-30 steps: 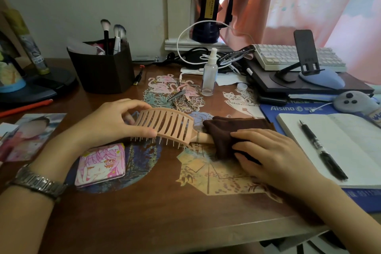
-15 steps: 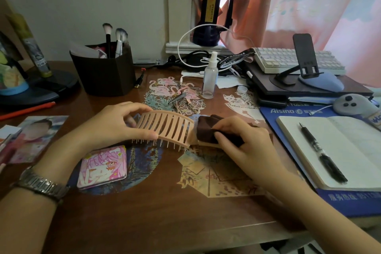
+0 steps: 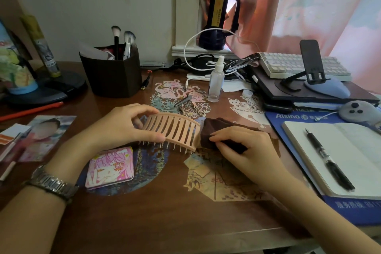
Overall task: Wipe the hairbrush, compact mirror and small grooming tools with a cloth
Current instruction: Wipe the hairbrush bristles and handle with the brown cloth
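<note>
Bare forearms; seemingly metal-link wristwatch [image 3: 51, 184] on left wrist

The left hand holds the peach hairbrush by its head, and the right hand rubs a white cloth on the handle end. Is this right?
Not quite: the head view shows the cloth is dark brown, not white. The rest holds: the left hand holds the peach hairbrush by its head, and the right hand presses the cloth at the handle end.

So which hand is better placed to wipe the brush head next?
The right hand: it already holds the cloth against the end of the hairbrush. The left hand is busy steadying the brush.
</note>
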### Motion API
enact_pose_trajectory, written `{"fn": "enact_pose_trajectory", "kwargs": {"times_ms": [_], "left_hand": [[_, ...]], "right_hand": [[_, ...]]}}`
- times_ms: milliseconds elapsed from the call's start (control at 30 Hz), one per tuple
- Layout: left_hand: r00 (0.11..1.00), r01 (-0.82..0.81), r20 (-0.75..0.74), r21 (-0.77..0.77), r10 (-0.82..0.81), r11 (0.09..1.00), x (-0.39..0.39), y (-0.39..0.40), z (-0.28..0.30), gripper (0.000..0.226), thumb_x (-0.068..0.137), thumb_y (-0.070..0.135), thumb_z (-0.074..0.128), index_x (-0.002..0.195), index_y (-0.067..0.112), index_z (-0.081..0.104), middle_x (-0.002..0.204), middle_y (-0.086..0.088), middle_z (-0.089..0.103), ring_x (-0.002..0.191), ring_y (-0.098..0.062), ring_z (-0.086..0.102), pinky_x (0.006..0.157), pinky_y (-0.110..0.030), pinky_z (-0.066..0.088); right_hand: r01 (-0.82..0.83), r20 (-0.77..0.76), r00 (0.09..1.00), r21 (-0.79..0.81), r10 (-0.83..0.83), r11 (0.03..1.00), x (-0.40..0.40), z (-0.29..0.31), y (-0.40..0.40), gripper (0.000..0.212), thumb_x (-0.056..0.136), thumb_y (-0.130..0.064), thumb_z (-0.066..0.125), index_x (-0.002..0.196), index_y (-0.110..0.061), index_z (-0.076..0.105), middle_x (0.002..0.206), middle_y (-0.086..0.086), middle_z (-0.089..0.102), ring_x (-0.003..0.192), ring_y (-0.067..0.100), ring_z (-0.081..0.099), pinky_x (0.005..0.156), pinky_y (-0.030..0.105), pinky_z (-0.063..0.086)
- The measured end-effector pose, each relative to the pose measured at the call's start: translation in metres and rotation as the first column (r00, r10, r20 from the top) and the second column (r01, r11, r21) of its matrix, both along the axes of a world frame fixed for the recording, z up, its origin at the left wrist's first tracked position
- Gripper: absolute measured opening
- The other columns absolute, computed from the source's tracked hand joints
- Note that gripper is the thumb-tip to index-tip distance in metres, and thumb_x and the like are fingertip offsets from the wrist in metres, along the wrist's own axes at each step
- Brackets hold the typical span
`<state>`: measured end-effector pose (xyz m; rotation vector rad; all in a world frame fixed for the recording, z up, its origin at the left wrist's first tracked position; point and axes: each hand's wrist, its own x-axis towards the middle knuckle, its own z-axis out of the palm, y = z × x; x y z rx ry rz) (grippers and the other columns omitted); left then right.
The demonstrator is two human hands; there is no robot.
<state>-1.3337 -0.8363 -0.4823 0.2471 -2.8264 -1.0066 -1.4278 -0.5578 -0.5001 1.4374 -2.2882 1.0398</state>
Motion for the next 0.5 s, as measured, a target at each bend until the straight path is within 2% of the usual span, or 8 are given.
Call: {"fn": "enact_pose_trajectory", "kwargs": {"times_ms": [100, 200, 300, 500], "left_hand": [[1.000, 0.002, 0.001, 0.012, -0.002, 1.000, 0.000, -0.001, 0.000, 0.076, 0.043, 0.079, 0.067, 0.111, 0.051, 0.050, 0.105, 0.026, 0.054, 0.082, -0.001, 0.060, 0.073, -0.023, 0.053], [1.000, 0.001, 0.000, 0.010, -0.001, 1.000, 0.001, -0.001, 0.001, 0.080, 0.042, 0.078, 0.067, 0.114, 0.049, 0.051, 0.106, 0.025, 0.055, 0.083, -0.003, 0.061, 0.075, -0.026, 0.054], [1.000, 0.006, 0.001, 0.011, -0.006, 1.000, 0.001, 0.000, 0.002, 0.080, 0.042, 0.078, 0.067, 0.114, 0.048, 0.051, 0.108, 0.025, 0.054, 0.082, -0.002, 0.061, 0.075, -0.026, 0.055], [1.000, -0.004, 0.002, 0.023, 0.004, 1.000, 0.002, 0.000, 0.001, 0.079, 0.044, 0.076, 0.071, 0.115, 0.046, 0.055, 0.108, 0.024, 0.056, 0.081, -0.003, 0.061, 0.075, -0.028, 0.056]], "right_hand": [[0.028, -0.022, 0.999, 0.015, -0.028, 0.999, 0.002, 0.000, -0.001, 0.026, 0.080, -0.012, 0.072, 0.103, -0.023, 0.072, 0.104, -0.017, 0.067, 0.100, -0.010, 0.059, 0.090, 0.005, 0.043], [0.096, 0.008, 0.995, -0.079, -0.096, 0.992, 0.003, 0.002, -0.004, 0.025, 0.079, -0.010, 0.070, 0.101, -0.023, 0.072, 0.101, -0.018, 0.066, 0.099, -0.012, 0.059, 0.087, 0.005, 0.044], [0.198, 0.102, 0.978, -0.191, -0.182, 0.961, 0.002, 0.007, -0.010, 0.026, 0.080, -0.007, 0.069, 0.099, -0.024, 0.071, 0.096, -0.016, 0.067, 0.094, -0.003, 0.064, 0.083, 0.013, 0.051], [0.371, 0.293, 0.912, -0.286, -0.288, 0.884, -0.002, 0.014, -0.029, 0.019, 0.084, -0.009, 0.068, 0.099, -0.019, 0.073, 0.094, -0.006, 0.072, 0.088, 0.008, 0.068, 0.079, 0.031, 0.058]]}}
